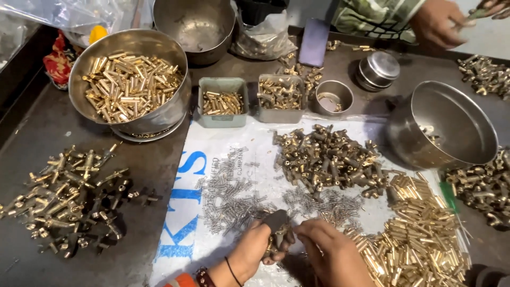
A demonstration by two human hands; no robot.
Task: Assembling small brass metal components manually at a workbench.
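Two hands meet low at the white sack's (212, 143) near edge. Left hand (254, 250) fingers curl around a dark tool (276, 220), its long axis pointing up and away. Right hand (326, 250) fingertips pinch toward it, perhaps on a small brass piece. Springs (234, 199) lie just beyond.

White printed sack (212, 159) flat mid-table, blue lettering; dark phone (314, 42) behind

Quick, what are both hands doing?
Left hand: closed around a small dark tool.
Right hand: pinching at a small brass part; grip unclear.
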